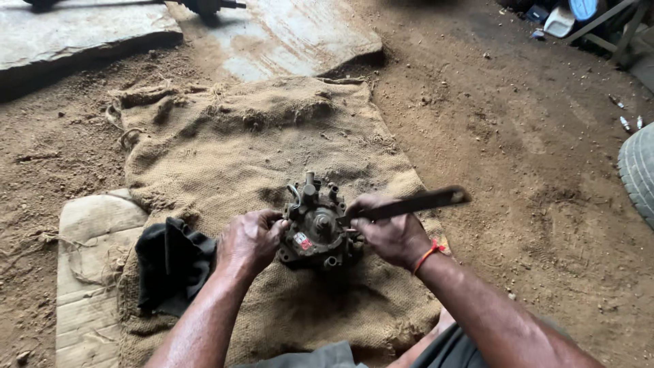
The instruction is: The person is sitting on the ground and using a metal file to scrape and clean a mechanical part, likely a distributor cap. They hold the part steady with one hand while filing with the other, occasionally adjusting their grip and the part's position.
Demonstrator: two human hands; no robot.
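A dirty metal pump-like engine part with ports, a thin pipe and a small red and white label stands on a burlap sack spread on the dirt floor. My left hand grips its left side. My right hand, with a red thread on the wrist, is closed around a long dark flat metal tool whose inner end meets the part's right side. The tool's handle points right and slightly up.
A black cloth lies left of the sack on a worn cardboard sheet. Concrete slabs sit at the back left. A tyre edge is at the right, clutter in the far right corner.
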